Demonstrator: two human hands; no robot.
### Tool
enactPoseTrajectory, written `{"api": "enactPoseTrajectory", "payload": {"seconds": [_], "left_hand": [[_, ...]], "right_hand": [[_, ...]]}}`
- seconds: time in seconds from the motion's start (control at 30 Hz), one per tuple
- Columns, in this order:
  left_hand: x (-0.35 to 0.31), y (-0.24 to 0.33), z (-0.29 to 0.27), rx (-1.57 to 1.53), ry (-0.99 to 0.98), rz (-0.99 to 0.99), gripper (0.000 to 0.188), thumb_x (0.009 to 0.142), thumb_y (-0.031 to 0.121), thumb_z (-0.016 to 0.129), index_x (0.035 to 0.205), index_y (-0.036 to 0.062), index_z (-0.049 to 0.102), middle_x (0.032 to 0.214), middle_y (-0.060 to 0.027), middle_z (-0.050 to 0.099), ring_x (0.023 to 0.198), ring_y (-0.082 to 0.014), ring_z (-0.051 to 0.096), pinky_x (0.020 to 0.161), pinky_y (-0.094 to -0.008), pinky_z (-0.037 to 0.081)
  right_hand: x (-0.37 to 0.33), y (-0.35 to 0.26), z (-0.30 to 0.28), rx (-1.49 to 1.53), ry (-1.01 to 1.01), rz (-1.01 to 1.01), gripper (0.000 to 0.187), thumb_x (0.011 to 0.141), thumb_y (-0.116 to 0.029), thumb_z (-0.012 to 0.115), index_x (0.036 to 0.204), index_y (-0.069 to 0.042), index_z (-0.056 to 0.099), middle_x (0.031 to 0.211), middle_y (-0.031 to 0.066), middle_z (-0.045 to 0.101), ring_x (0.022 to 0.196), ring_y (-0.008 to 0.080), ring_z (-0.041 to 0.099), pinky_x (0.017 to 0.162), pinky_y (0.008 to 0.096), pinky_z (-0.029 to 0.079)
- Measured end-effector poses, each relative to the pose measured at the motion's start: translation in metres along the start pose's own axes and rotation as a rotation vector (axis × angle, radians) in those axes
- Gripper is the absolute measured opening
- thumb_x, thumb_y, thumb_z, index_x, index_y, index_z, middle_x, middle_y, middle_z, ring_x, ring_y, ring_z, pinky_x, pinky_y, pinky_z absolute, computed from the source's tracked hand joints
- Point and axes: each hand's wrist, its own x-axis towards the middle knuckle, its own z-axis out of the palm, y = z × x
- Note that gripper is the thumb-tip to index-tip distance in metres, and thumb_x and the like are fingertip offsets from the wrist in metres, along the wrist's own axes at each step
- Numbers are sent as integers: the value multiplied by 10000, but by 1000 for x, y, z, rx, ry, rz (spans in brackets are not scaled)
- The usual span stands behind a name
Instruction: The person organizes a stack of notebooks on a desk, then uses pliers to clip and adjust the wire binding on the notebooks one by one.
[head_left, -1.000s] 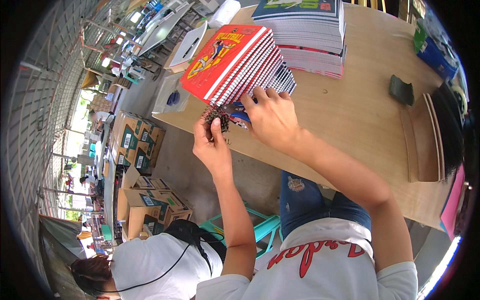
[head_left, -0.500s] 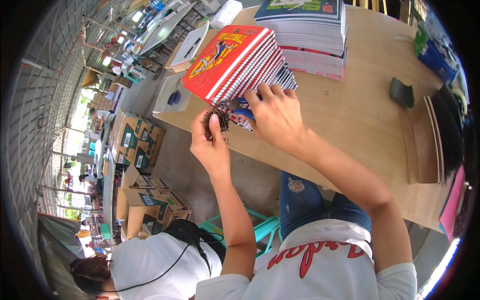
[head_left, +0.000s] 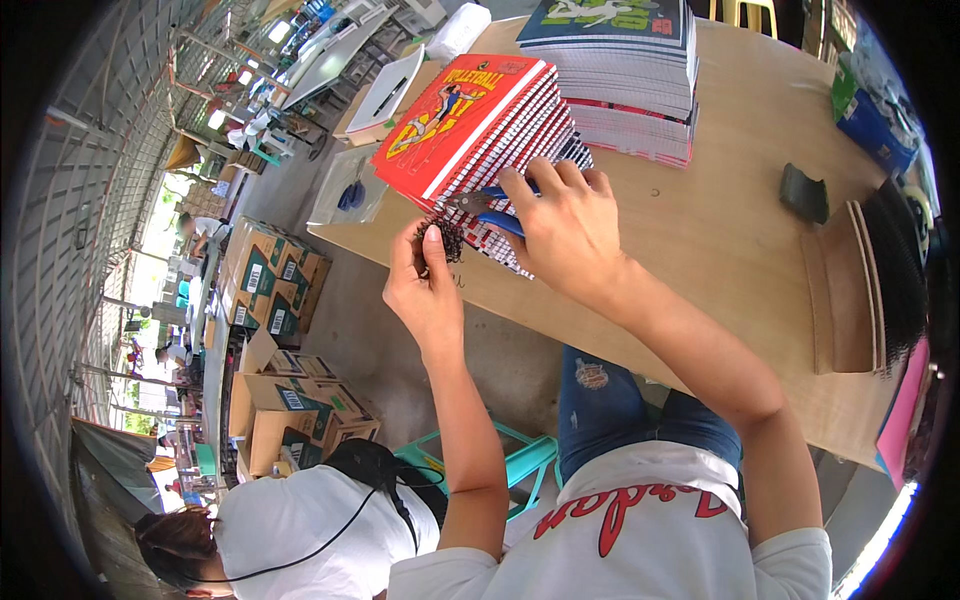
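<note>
Right hand (head_left: pixel 565 225) grips blue-handled pliers (head_left: pixel 482 206) against the red notebook stack (head_left: pixel 480 125) on the worktop (head_left: pixel 720 250); just below the stack, left hand (head_left: pixel 425 285) pinches black wire coils (head_left: pixel 440 238).

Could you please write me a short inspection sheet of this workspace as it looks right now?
Surface: wooden table, its near edge by the hands.
Job's things: slanted stack of red spiral notebooks; blue-handled pliers; black wire coil.
Clutter: second stack of notebooks, dark block, cardboard sheets.
Grippers: left hand pinches the coil; right hand holds the pliers against the stack.
Cables: thin black cord on a seated person's back.
Surroundings: cardboard boxes on the floor, teal stool.
</note>
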Motion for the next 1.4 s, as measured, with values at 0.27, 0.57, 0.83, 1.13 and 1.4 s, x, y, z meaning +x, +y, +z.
{"api": "enactPoseTrajectory", "payload": {"seconds": [0.27,0.57,0.83,1.13,1.4], "left_hand": [[0,-7,-2,43,-3,28,216,990,193,593,1080,6,655,827,-2,641,637,-31,522,534,-206,445],[-9,-10,-1,-795,-160,-500,196,1001,233,573,1053,46,600,792,-61,611,589,-74,502,431,-182,356],[-22,-15,12,-380,102,-230,272,1010,258,557,1115,9,585,844,-41,598,575,-57,478,451,-190,368],[-13,60,13,-578,-24,-392,228,990,247,594,1094,46,624,779,7,560,528,-29,429,445,-175,324],[19,282,211,-581,-1195,-3,247,969,283,624,1062,55,627,799,41,572,524,-31,423,421,-183,298]], "right_hand": [[7,-2,0,46,-142,-12,218,703,-172,705,859,-43,625,813,121,642,763,297,673,623,478,507],[-11,35,-19,287,-96,190,282,809,-326,746,913,-80,657,786,107,652,723,328,672,636,430,530],[-50,63,-24,392,-230,333,311,769,-300,771,961,-82,660,840,115,647,759,334,659,680,462,505],[-37,73,-14,148,-162,221,370,750,-353,784,1008,-115,667,901,101,664,819,282,660,723,436,488],[-109,208,-14,1476,-225,905,397,865,-352,745,1053,-16,644,763,14,591,678,118,567,613,267,463]]}}
